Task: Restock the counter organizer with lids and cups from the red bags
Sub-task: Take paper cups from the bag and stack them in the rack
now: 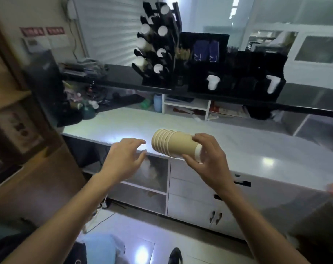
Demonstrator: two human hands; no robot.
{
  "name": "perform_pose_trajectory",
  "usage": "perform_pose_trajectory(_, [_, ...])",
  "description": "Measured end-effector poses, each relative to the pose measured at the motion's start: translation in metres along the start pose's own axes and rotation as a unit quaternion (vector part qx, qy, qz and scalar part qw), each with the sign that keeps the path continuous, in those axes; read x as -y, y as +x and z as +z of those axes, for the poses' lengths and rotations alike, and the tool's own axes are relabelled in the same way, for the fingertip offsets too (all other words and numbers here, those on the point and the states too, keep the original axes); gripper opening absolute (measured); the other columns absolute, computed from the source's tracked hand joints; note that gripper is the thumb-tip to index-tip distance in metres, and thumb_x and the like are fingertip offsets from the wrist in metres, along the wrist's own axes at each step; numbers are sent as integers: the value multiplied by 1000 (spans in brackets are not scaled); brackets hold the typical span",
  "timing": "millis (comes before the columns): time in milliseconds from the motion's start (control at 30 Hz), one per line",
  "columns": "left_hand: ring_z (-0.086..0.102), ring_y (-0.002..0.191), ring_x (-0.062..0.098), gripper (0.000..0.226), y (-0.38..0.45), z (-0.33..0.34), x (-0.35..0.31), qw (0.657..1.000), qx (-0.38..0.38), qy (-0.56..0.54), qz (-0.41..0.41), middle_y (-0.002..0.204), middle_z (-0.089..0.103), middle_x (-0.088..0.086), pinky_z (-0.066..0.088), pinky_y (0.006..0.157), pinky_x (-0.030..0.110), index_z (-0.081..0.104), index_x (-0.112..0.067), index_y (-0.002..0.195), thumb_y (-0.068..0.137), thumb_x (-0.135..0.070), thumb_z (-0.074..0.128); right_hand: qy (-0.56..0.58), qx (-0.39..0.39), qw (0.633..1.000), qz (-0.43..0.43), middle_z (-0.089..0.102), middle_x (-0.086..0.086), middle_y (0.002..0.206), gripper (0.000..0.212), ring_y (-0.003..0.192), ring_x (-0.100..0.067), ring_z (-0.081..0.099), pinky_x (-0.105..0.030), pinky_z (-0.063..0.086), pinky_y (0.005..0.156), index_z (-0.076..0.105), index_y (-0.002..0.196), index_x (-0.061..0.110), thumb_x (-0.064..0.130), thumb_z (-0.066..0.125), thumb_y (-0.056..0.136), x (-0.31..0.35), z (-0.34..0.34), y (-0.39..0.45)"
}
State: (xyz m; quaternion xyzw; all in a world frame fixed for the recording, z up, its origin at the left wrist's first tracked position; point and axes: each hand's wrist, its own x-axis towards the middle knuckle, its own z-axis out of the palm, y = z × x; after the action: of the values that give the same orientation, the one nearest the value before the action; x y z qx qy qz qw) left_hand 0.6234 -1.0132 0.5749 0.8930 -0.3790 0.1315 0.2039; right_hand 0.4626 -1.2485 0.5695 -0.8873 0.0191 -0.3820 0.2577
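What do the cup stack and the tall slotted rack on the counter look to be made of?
Cup stack, held in the right hand: likely paper, matte tan, with thin rolled rims nested at the open end. Rack: probably black plastic or acrylic, smooth with slight sheen; blur leaves that open.

Both forearms bare, reaching fwd. Right hand [206,156] curled, thumb under, fingers [201,138] over top, clamped round something held sideways; wrist bent slightly inward. Left hand [126,159] free, fingers spread & half-curled, tips pointing right, just short of right-hand fingertips.
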Motion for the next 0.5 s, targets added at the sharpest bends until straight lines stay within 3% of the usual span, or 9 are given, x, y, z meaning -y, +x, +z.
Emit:
perform_pose_trajectory(267, [57, 121, 25, 37, 162, 15, 29, 988, 7, 138, 69, 129, 66, -2, 45, 97, 42, 60, -23, 132, 99, -38, 52, 35, -55, 998, 1, 57, -1, 128, 57, 115, -13, 53, -19, 43, 96, 57, 126, 13, 26, 85, 78, -85, 41, 129])
perform_pose_trajectory(500, [60, 116, 26, 31, 273, 24, 54, 982, -3, 173, 75, 121, 68, -2, 52, 87, 45, 65, -20, 123, 96, -34, 58, 76, -68, 995, -21, 57, 2, 126, 52, 117, -13, 53, -22, 43, 101, 59, 124, 13, 23, 84, 80, -154, 71, 254])
